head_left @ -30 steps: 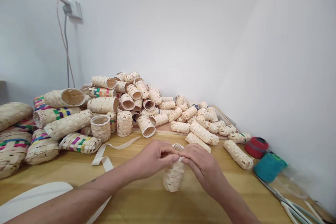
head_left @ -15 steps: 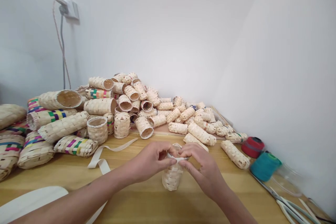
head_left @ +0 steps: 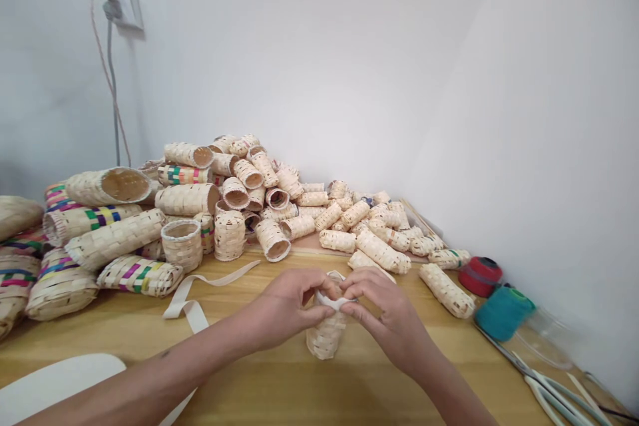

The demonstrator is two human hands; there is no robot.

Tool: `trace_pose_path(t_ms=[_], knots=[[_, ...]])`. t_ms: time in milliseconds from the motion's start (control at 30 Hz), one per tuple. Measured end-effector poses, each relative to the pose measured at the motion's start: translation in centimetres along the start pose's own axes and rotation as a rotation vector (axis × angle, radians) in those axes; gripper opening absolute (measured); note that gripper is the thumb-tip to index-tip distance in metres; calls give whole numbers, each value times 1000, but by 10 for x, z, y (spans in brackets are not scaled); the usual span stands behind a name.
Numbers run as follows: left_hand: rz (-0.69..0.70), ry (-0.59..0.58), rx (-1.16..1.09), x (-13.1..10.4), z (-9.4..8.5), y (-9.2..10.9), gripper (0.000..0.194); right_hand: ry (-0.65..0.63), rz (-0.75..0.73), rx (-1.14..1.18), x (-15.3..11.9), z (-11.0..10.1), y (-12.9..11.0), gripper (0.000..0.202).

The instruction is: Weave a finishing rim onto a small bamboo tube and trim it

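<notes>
A small woven basket point(head_left: 325, 338) stands slightly tilted between my hands, its open mouth toward me and a white strip point(head_left: 333, 302) along the near rim. My left hand point(head_left: 299, 299) is closed on the left side of that rim, thumb outside and fingers inside. On the other side, my right hand point(head_left: 377, 309) pinches the rim with thumb and index finger close to the left hand's fingertips. Whether the right fingers also hold something small, such as a needle, cannot be made out. Part of the basket's mouth is hidden by my fingers.
Many woven baskets point(head_left: 190, 200) are heaped at the back and left. A white ribbon point(head_left: 194, 313) curls on the wooden table point(head_left: 279, 386) beside my left forearm. At the right lie a red thread spool point(head_left: 480, 276), a teal spool point(head_left: 504, 313) and scissors point(head_left: 549, 393).
The view has shifted slightly, moving the background a little left and up. Both hands keep nearly the same grip on the basket rim.
</notes>
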State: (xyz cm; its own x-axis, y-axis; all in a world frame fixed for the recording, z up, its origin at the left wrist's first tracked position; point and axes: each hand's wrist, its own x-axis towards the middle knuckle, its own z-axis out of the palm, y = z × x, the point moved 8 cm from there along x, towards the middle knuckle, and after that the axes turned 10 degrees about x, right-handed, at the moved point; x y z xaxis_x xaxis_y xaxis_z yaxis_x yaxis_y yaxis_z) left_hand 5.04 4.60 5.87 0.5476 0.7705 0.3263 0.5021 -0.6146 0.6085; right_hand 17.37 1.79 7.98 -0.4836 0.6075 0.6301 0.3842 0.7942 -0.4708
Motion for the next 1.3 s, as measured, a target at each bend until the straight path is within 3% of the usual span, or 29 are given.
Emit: trace_pose_path(t_ms=[200,333,767,1100,1300], knots=[[61,8,-12,-1,1,6,7,-4,26,139,1,5,-2,7],[67,2,-36,-1,1,7,8,24,122,109,-2,8,1,13],[71,26,-38,-2,0,11,14,98,215,114,-3,4,6,7],[-134,13,-127,-1,2,-4,15,63,146,45,-1,6,5,12],[-193,31,-203,1,3,-8,15,61,-15,-19,2,7,-5,19]])
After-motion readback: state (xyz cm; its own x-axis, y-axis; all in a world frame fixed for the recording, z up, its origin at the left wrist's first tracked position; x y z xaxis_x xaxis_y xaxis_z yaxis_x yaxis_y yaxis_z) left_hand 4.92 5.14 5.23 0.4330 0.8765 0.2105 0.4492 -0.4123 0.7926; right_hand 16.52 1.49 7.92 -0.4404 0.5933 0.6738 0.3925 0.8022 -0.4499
